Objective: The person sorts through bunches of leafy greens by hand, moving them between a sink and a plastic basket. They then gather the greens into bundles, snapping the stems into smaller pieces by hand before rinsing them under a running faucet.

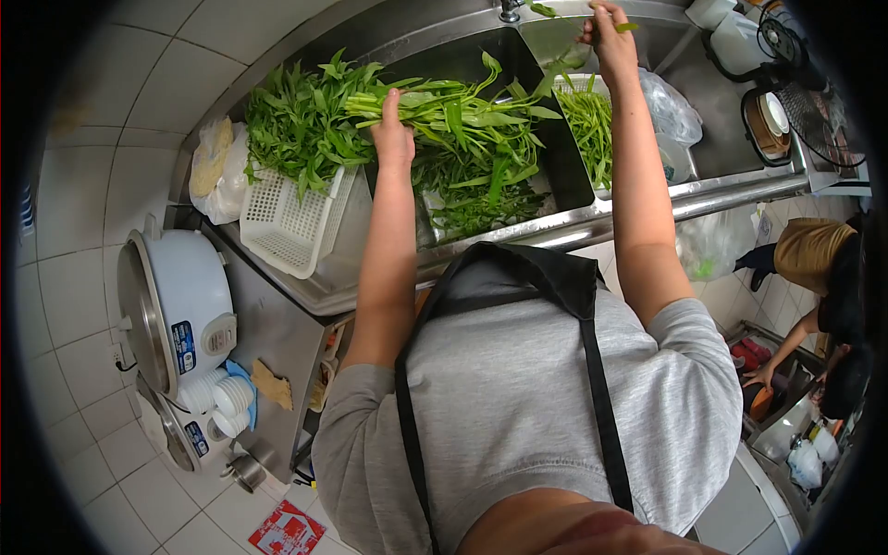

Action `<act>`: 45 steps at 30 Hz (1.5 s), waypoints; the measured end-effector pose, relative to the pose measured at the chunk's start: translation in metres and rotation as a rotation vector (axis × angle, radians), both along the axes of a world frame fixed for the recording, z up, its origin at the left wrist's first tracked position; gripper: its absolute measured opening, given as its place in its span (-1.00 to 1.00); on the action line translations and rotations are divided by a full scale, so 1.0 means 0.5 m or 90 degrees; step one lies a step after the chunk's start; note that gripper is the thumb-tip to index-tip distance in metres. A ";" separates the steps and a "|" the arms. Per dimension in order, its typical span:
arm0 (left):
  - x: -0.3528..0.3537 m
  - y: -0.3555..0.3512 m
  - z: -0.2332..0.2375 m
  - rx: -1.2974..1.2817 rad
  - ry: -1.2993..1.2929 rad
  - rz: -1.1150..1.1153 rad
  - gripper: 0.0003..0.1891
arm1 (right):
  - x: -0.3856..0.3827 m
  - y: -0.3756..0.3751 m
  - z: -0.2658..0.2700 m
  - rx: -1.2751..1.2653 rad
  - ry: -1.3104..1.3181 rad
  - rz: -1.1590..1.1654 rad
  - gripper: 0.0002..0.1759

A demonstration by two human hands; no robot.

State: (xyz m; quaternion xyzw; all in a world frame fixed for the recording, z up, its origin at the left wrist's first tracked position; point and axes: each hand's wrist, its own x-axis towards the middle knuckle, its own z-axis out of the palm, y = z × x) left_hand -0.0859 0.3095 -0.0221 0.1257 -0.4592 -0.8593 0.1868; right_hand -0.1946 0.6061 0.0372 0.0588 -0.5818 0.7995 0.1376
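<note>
My left hand is wrapped round a bunch of long green stems over the left sink basin. More leafy greens are heaped to its left, partly over a white perforated basket, and others lie in the basin below. My right hand is raised over the right basin near the faucet, fingers pinched on a small piece of green stem. Beneath my right forearm, cut green stems fill a second white basket.
Clear plastic bags lie right of my right forearm. A fan stands at the far right. Rice cookers and stacked white bowls are at the left. Another person bends over containers at the right.
</note>
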 end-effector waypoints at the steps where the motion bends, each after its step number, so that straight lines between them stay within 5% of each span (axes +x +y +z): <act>1: 0.002 -0.004 0.000 0.011 0.003 -0.017 -0.66 | 0.008 -0.008 0.012 0.187 0.035 -0.046 -0.79; 3: 0.003 -0.004 -0.001 0.017 0.019 -0.020 -0.70 | 0.008 -0.042 0.017 0.525 0.068 0.077 -0.76; 5: 0.004 0.001 -0.002 0.021 0.016 -0.031 -0.70 | 0.023 -0.102 -0.024 0.595 0.285 0.206 -0.70; 8: -0.004 0.011 -0.009 0.033 0.013 -0.046 -0.70 | 0.074 -0.179 -0.040 0.889 0.308 0.239 -0.68; 11: -0.019 0.015 -0.022 0.033 -0.019 0.007 -0.62 | 0.088 -0.211 -0.018 0.873 0.303 0.179 -0.69; 14: -0.017 0.030 -0.017 0.060 -0.037 0.023 -0.60 | 0.118 -0.241 0.006 0.812 0.350 0.313 -0.70; 17: -0.021 0.061 -0.004 -0.051 -0.135 0.061 -0.52 | 0.138 -0.281 -0.038 0.817 0.354 0.265 -0.75; 22: -0.004 0.033 -0.011 -0.108 -0.057 -0.293 -0.53 | 0.094 -0.269 -0.077 0.740 0.223 0.286 -0.82; 27: -0.013 0.048 -0.038 -0.238 -0.015 -0.266 -0.59 | 0.054 -0.201 -0.044 0.516 0.077 0.480 -0.72; 36: -0.031 0.027 -0.052 -0.398 -0.075 -0.189 -0.60 | 0.021 0.038 0.025 0.594 0.001 0.283 -0.75; 42: -0.033 0.070 -0.008 -0.356 -0.067 -0.153 -0.62 | 0.073 -0.078 -0.021 0.660 0.120 0.340 -0.74; 45: -0.041 0.083 -0.005 -0.266 -0.007 -0.184 -0.70 | 0.107 -0.170 -0.076 0.692 0.194 0.212 -0.54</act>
